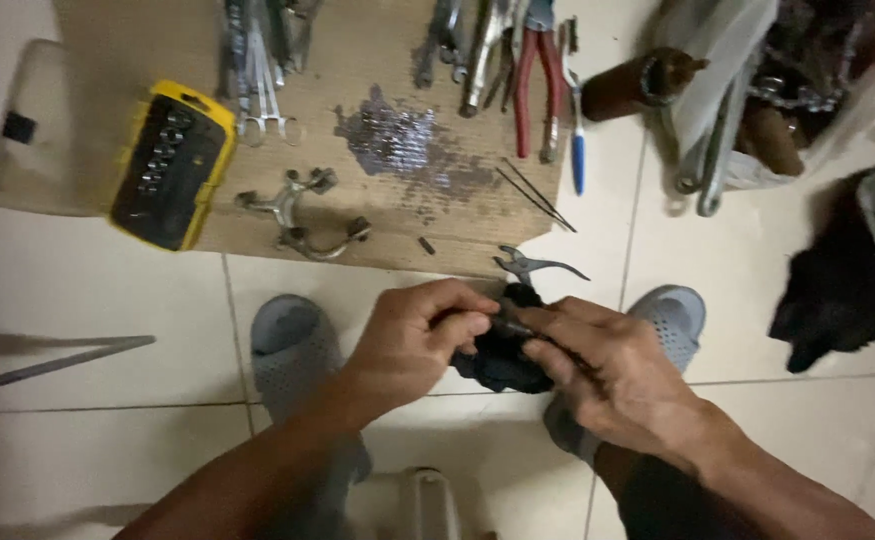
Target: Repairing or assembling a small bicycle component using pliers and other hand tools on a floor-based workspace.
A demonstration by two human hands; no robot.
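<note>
Left hand (412, 345) and right hand (607, 375) both closed around a black rag (497, 362), held low over the floor tiles between my grey sandals (292, 350). A thin dark part (502, 324) is pinched between the fingertips; I can't make out what it is, the rag hides most of it. Small pliers (532, 266) lie just beyond, at the edge of the cardboard (377, 215). Tools at the top edge are cut off.
</note>
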